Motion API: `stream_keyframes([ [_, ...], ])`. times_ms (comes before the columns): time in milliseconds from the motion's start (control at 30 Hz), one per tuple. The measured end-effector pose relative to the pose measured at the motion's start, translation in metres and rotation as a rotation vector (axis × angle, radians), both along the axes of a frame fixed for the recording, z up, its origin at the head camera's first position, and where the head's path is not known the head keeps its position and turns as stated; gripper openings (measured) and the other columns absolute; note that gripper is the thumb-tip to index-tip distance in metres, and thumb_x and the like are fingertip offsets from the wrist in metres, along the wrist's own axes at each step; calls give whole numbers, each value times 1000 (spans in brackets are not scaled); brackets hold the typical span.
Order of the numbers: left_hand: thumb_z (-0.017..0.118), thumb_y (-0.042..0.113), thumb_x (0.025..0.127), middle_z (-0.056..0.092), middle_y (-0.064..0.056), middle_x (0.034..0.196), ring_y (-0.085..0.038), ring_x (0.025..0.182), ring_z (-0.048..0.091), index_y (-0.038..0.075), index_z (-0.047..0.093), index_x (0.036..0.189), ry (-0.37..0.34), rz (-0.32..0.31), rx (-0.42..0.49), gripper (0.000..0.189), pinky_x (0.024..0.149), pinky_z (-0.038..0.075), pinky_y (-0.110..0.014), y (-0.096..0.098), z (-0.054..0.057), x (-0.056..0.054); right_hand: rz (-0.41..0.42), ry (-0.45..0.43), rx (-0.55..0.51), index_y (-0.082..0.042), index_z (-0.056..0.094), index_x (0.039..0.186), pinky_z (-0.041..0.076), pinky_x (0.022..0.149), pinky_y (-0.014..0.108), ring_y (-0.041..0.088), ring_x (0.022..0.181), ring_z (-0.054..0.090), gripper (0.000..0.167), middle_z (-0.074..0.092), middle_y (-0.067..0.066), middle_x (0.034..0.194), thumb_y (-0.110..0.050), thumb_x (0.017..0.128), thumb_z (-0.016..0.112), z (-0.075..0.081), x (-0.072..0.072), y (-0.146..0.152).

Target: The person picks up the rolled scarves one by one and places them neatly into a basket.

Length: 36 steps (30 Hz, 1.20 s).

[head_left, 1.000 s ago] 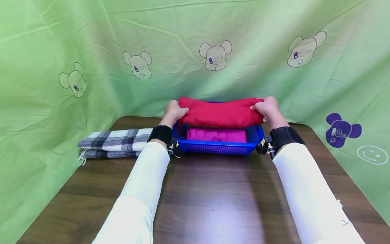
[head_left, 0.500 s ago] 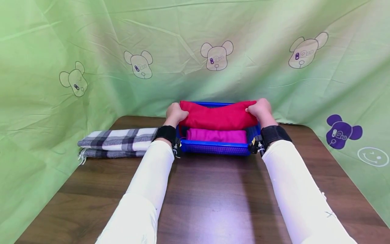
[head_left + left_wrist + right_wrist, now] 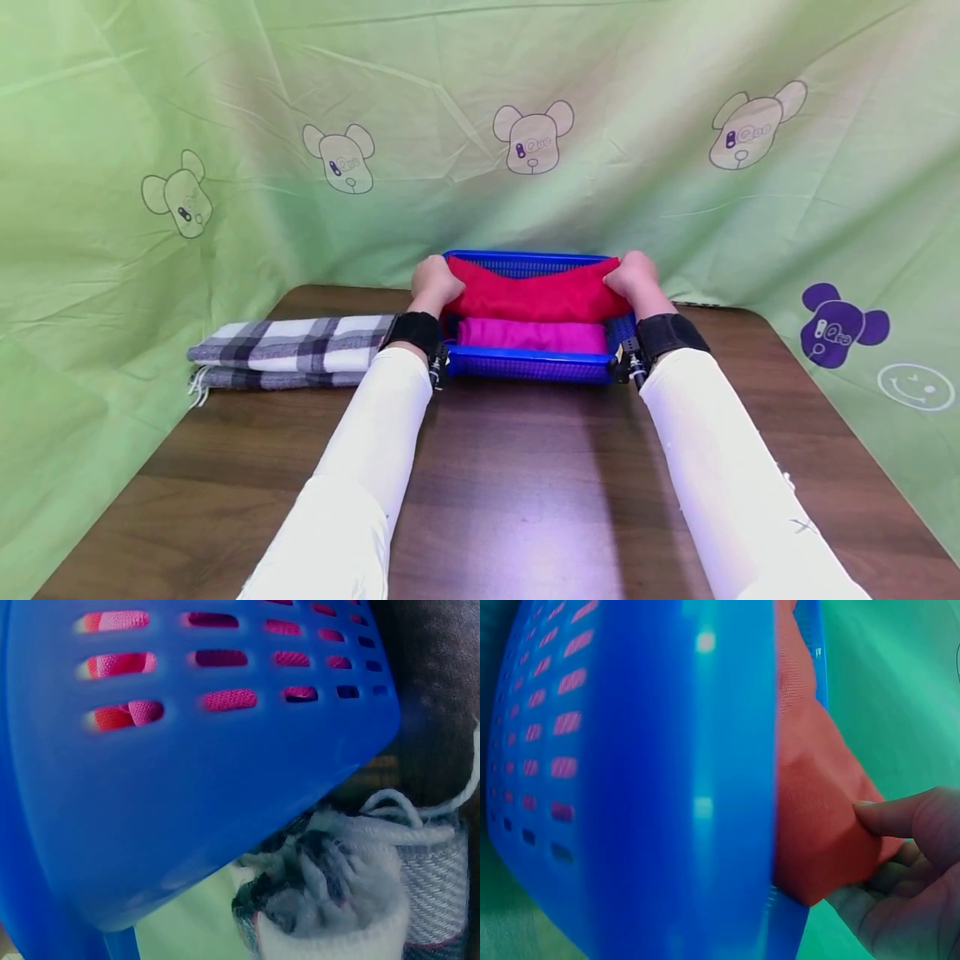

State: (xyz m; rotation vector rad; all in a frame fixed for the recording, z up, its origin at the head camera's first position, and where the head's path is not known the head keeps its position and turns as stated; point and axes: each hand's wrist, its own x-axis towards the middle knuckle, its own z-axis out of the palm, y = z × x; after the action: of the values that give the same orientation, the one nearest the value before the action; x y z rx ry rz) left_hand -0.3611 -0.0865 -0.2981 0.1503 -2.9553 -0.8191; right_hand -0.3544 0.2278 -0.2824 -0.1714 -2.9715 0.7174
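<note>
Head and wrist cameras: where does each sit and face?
Head: on the head, forward and down at the basket; left hand, right hand, sleeves show.
Left wrist: on wrist, toward basket side and plaid cloth; no hand clearly visible.
Right wrist: on wrist, toward basket and red cloth; right hand shows.
Head and right wrist share basket and red cloth.

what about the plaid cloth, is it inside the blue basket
No, the plaid cloth lies on the table beside the blue basket.
</note>
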Motion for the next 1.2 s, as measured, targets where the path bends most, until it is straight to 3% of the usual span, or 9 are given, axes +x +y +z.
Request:
stream_keyframes([
  [333, 68, 19, 81, 62, -11, 95, -26, 85, 56, 3, 59, 90, 36, -21, 47, 20, 69, 48, -34, -3, 2, 3, -9, 27, -2, 3, 61, 78, 44, 57, 30, 28, 63, 58, 18, 58, 10, 66, -14, 78, 66, 8, 8, 10],
  [500, 68, 18, 79, 48, -4, 76, -22, 73, 46, 9, 47, 73, 47, -15, 43, 23, 60, 39, -31, -5, 4, 3, -8, 26, -23, -2, 62, 69, 44, 56, 26, 19, 54, 59, 14, 58, 3, 55, -12, 78, 65, 15, 14, 13],
  [600, 66, 18, 78, 38, -1, 70, -21, 70, 39, 12, 39, 69, 41, -14, 37, 30, 58, 34, -30, -6, 5, 4, -2, 31, -36, -2, 63, 69, 45, 58, 27, 19, 55, 62, 14, 63, 7, 56, -12, 79, 64, 19, 18, 13],
  [833, 66, 17, 79, 58, -1, 87, -20, 81, 53, 14, 55, 75, 40, -27, -8, 12, 62, 43, -30, -7, 11, 9, 10, 13, -125, 5, 65, 84, 51, 56, 27, 24, 62, 69, 17, 67, 11, 63, -13, 83, 67, 23, 26, 8],
  [1033, 62, 14, 79, 52, 1, 78, -18, 77, 49, 14, 55, 71, 69, -66, -87, 11, 60, 40, -29, -12, 15, 13, 66, -31, -139, 9, 67, 96, 55, 61, 31, 23, 62, 69, 24, 67, 13, 70, -12, 86, 67, 24, 30, 2],
  [1133, 64, 14, 79, 61, -1, 86, -21, 85, 56, 12, 64, 81, 82, -87, -96, 3, 67, 47, -31, -16, 15, 17, 83, -54, -143, 10, 66, 98, 57, 67, 36, 27, 67, 70, 25, 68, 17, 77, -12, 87, 67, 25, 32, -1],
  [1200, 67, 15, 79, 67, -5, 99, -25, 95, 60, 10, 69, 92, 91, -98, -94, 14, 75, 50, -33, -19, 16, 20, 97, -65, -147, 10, 66, 97, 58, 69, 39, 29, 70, 69, 24, 68, 19, 79, -12, 88, 67, 24, 34, -3],
])
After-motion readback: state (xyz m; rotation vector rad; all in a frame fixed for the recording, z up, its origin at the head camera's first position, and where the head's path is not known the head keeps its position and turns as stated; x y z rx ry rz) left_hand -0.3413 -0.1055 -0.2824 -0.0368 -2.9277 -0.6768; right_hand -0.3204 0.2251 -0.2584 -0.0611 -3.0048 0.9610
